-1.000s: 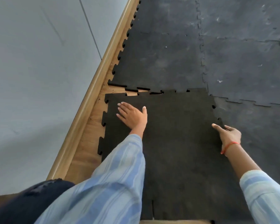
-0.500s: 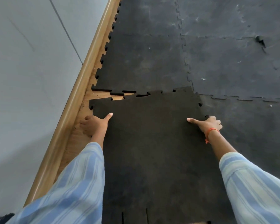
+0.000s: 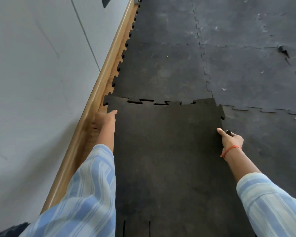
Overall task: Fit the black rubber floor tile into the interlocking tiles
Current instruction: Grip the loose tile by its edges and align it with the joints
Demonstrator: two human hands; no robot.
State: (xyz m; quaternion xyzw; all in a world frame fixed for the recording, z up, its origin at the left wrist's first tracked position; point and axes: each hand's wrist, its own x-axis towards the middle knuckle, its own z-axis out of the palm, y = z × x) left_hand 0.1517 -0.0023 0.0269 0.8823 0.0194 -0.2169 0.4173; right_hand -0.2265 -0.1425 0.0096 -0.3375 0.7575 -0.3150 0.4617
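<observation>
My left thumb (image 3: pixel 114 111) is lying flat on top of the loose black tile (image 3: pixel 167 151), and the rest of that hand's fingers (image 3: pixel 94 126) curl down over the tile's left edge, so my left hand (image 3: pixel 105 119) is gripping that side. Same deal on the other side: right thumb (image 3: pixel 220 130) pressed on top, other fingers tucked under and around the right edge, with one of the tile's tabs poking out between them, so my right hand (image 3: pixel 231 140) is clamped on the tile too. There's a red thread bracelet (image 3: pixel 230 150) on that wrist, and both arms are in blue striped sleeves (image 3: pixel 85 194). The tile sits right in front of me, its far edge meeting the laid tiles (image 3: pixel 161 71). The teeth there aren't fully seated: a few dark slots show along the seam on the left and middle, and the far right corner rides up over the neighbour. The right edge overlaps the floor tile on that side (image 3: pixel 266 142). Left of the tile there's a strip of bare wood floor (image 3: pixel 92 132), then the wooden skirting (image 3: pixel 85 117) and the pale grey wall (image 3: pixel 32 82).
</observation>
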